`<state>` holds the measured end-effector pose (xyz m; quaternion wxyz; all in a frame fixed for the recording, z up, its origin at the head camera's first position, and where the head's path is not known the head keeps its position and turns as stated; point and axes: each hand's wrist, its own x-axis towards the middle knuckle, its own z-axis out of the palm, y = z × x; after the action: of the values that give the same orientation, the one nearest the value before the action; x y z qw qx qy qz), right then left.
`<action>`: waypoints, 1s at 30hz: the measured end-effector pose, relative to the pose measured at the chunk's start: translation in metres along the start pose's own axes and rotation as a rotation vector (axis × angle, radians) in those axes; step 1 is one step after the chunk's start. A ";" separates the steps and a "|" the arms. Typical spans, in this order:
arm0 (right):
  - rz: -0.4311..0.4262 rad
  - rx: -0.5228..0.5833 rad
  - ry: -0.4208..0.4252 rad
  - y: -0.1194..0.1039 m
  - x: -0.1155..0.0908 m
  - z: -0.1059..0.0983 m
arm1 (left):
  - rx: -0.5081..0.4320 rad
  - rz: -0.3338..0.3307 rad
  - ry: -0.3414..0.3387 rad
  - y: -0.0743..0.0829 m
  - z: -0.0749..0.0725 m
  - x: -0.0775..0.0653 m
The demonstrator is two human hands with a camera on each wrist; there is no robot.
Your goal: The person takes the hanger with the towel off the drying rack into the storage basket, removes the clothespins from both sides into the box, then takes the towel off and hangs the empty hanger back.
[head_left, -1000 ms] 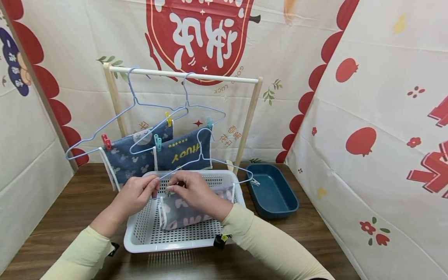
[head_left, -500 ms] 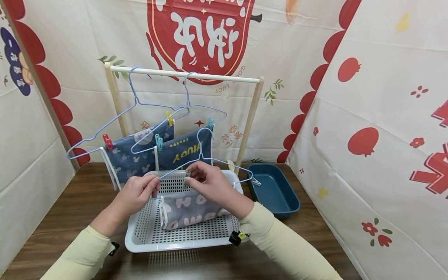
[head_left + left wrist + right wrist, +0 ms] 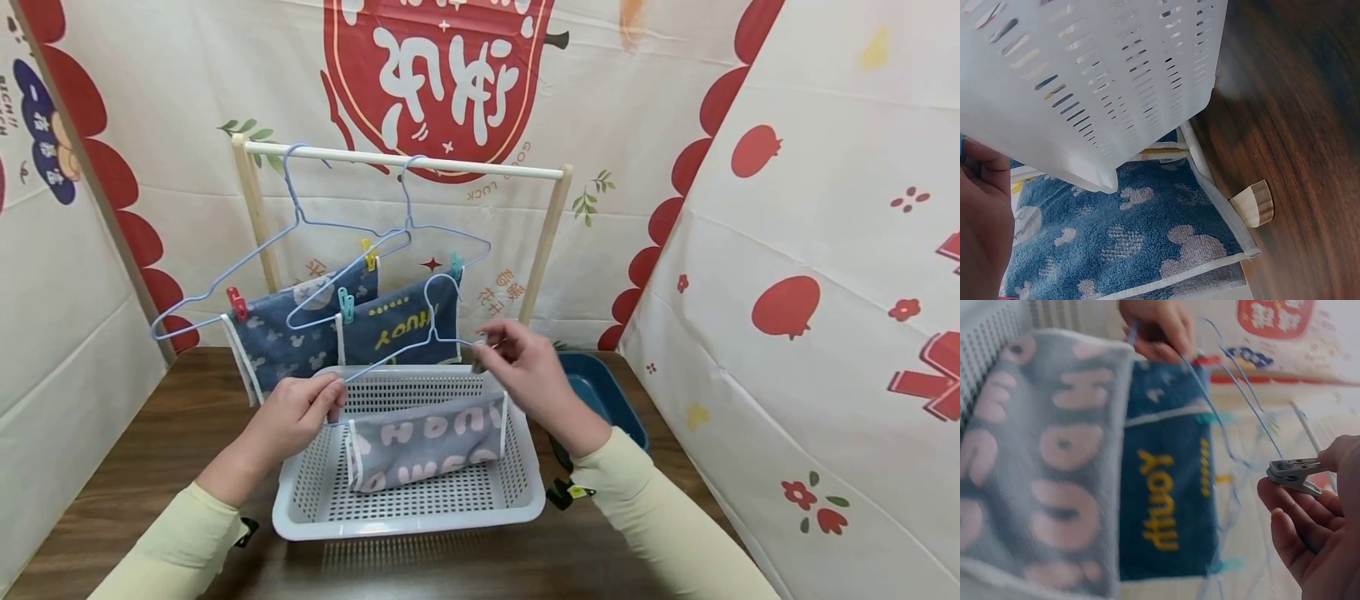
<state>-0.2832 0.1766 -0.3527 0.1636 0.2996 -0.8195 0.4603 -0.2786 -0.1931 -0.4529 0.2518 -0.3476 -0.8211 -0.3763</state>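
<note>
My left hand (image 3: 303,408) grips the left corner of a blue wire hanger (image 3: 432,333), whose hook points up. A grey towel (image 3: 427,442) with pink letters hangs folded over the hanger's lower bar, within the white basket (image 3: 408,527). My right hand (image 3: 534,383) is at the hanger's right arm and hides its right end. Between thumb and fingers it pinches a grey clothespin (image 3: 1294,472), whose tip overlaps the blue wire in the right wrist view. In the left wrist view, only part of the left hand (image 3: 982,219) shows, beside the basket wall (image 3: 1116,87).
Behind the basket stands a wooden rack (image 3: 420,163) with two blue hangers. A mouse-print towel (image 3: 288,354) and a navy towel (image 3: 397,329) hang there by coloured clothespins. A dark teal tray (image 3: 611,400) sits at the right, partly behind my arm.
My right hand has moved right along the hanger with the clothespin, away from the towel's left end. The left hand keeps its grip on the hanger's corner.
</note>
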 end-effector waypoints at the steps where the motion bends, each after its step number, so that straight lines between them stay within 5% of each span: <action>1: 0.009 0.001 0.025 0.001 0.000 -0.008 | 0.001 -0.001 0.000 0.000 0.001 0.000; 10: 0.097 -0.001 0.163 0.026 -0.001 -0.056 | 0.010 -0.010 0.003 0.003 0.001 0.002; 24: 0.277 -0.071 0.184 0.094 -0.008 -0.080 | 0.006 0.001 0.000 0.006 0.001 0.001; 30: 0.381 -0.123 0.121 0.133 -0.012 -0.088 | 0.000 -0.004 -0.001 0.006 0.000 0.001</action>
<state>-0.3603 0.3088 -0.4002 0.1405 0.1007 -0.8765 0.4493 -0.2745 -0.1894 -0.4496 0.2507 -0.3462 -0.8219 -0.3766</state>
